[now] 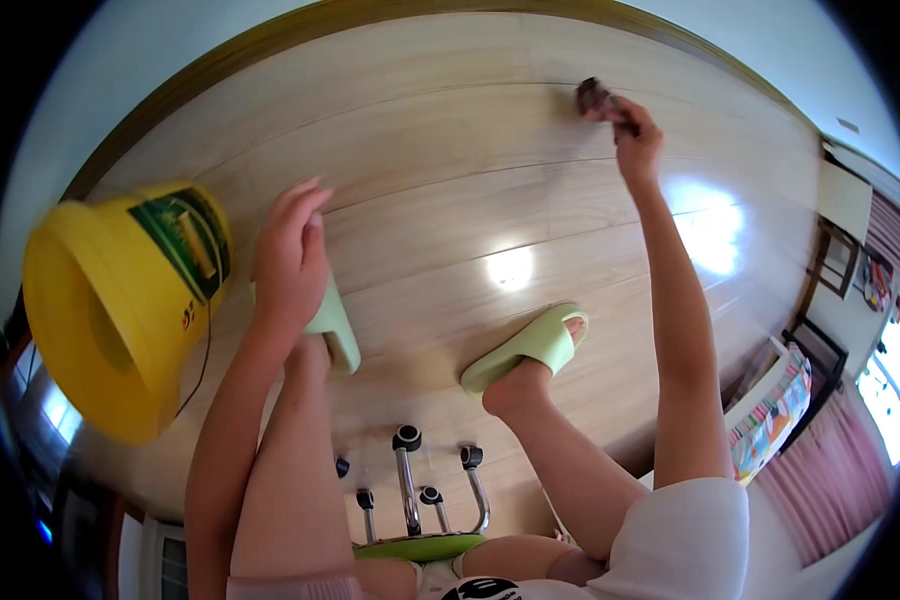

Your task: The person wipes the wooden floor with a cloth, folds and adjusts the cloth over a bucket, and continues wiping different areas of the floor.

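Biggest worry here imo is the dark brownish item (594,98) slipping. The right hand (637,135) has it way out at the end of a nearly straight arm, and it looks like it's pinched by the fingers rather than sitting in a full fist, so a bump or a small twist could probably knock it loose onto the wood-look floor (420,220). Can't tell what the thing actually is (too blurry), or whether it's touching the floor or just above it.

Second one: the left hand (290,250) is near the yellow bucket (155,290), so a careless elbow or knee could likely knock that over. The wheeled chair base (407,440) behind the feet might roll too if the person leans out further, and the green slippers (532,350) could slide if the floor's slick.

As for grip: right one's narrow, closed around the brown item, thumb and fingers both on it as far as the blur shows. Left one's loose, fingers stretched out close together, nothing visible in it, and no clear contact with the bucket.
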